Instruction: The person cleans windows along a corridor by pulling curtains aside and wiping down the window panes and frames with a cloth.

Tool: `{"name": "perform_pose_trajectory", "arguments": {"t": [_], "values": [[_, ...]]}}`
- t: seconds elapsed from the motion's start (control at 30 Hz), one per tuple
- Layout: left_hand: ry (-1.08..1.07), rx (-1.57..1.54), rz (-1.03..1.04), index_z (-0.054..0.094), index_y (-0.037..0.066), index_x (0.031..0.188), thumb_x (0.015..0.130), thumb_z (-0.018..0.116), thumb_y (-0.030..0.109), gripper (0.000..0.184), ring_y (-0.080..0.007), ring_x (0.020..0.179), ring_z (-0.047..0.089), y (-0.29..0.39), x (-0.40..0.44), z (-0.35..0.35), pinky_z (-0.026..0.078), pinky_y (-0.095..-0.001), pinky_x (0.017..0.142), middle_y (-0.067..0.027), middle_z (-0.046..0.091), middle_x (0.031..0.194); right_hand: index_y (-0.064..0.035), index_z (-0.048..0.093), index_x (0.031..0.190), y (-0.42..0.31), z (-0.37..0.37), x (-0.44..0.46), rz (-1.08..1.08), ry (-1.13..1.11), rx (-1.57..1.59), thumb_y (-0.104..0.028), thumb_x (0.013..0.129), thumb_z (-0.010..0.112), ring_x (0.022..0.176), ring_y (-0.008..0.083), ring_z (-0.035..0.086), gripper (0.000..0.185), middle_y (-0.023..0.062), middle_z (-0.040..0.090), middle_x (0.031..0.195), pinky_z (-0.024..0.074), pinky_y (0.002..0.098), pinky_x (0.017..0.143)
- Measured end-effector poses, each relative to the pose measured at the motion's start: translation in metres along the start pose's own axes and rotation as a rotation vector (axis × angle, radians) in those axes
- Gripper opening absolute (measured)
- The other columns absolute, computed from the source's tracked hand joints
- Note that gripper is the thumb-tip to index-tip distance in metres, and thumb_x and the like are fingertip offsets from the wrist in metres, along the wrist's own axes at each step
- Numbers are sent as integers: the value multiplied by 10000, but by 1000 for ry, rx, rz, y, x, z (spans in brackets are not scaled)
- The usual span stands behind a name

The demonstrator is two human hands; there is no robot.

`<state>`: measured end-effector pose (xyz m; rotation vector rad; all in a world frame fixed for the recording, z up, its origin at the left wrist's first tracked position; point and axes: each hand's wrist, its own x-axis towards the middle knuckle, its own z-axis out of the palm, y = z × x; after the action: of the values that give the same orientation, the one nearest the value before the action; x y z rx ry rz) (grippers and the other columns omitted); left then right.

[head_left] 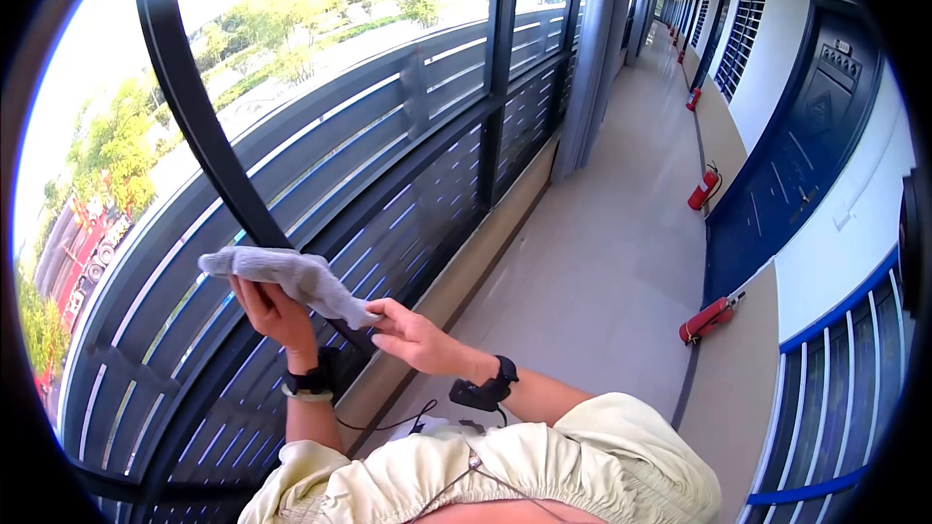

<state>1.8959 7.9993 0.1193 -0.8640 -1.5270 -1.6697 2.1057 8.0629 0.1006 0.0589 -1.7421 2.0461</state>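
Observation:
A grey cloth [291, 275] is held up at the railing, just in front of the dark metal post. My left hand [275, 312] is under the cloth's left and middle part, with its fingers behind or beneath the fabric. At the cloth's lower right end, my right hand [413, 335] pinches the tip between thumb and fingers. Both wrists wear black bands, and a thin black cable hangs between them.
Dark slatted railing [359, 121] with upright posts runs along the left. A corridor floor [602, 233] stretches ahead. Red fire extinguishers [706, 321] stand along the right wall, near a dark blue door [806, 146] and a barred window [840, 398].

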Motion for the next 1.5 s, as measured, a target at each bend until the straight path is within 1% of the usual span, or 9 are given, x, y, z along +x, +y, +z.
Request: {"name": "perform_pose_trajectory", "arguments": {"t": [0.13,0.3,0.63,0.8,0.97,1.07,1.27,1.4,1.5], "values": [[-139,307,371,150,-35,1529,962,535,223,732,-457,1479,65,-35,48,46,92,-491,1193,-316,90,1581,-10,299,1451,-40,-30,41,-57,-93,-272,2,960,491,1339,204,461,528,139,487,1385,349,319,1087],[-123,662,541,92,-22,1535,929,528,287,807,-525,1455,-11,-40,87,110,58,-609,1167,-308,11,1586,-39,260,1493,-35,-83,85,-197,-145,-344,-10,943,514,1370,246,442,607,174,452,1445,356,338,1089],[208,950,585,235,17,1503,903,590,373,783,-488,1426,206,-66,109,207,226,-541,1141,-292,190,1557,-38,312,1483,-47,-219,202,-249,-254,-489,36,904,538,1297,298,515,625,183,532,1352,413,369,1060],[-305,1371,-214,295,30,1490,970,485,110,560,-256,1393,340,-88,107,216,272,-324,1152,-198,357,1494,-37,312,1496,-53,-259,234,-278,-328,-345,35,882,574,1259,299,520,672,194,496,1389,410,376,1060],[415,1117,339,200,63,1545,1057,312,84,501,-194,1416,303,-126,114,220,183,-304,1191,-86,258,1579,-15,218,1529,-49,-272,261,-517,-358,-295,29,867,605,1291,321,461,768,204,387,1479,400,394,1059],[338,575,223,133,16,1548,1029,437,239,641,-280,1456,228,-87,119,253,145,-359,1205,-148,159,1604,-15,168,1541,-51,-292,276,-591,-346,-239,19,858,622,1336,342,420,821,223,350,1500,366,403,1097],[183,1157,565,94,-66,1525,861,643,401,980,-470,1452,150,-38,129,378,126,-555,1182,-289,127,1575,-3,139,1544,-69,-380,301,-672,-155,-265,10,857,646,1388,304,373,854,224,334,1497,307,376,1129],[23,906,660,192,-66,1503,794,691,405,987,-521,1418,193,9,96,494,158,-580,1157,-335,168,1547,-10,127,1546,-83,-472,318,-680,-14,-297,35,845,617,1386,331,378,856,235,346,1499,306,385,1127],[-134,872,401,343,-20,1454,780,693,423,879,-481,1395,278,19,73,572,219,-540,1138,-305,352,1479,-25,82,1554,-88,-534,330,-679,61,-283,39,848,581,1363,343,408,867,252,363,1487,318,388,1113]]}}
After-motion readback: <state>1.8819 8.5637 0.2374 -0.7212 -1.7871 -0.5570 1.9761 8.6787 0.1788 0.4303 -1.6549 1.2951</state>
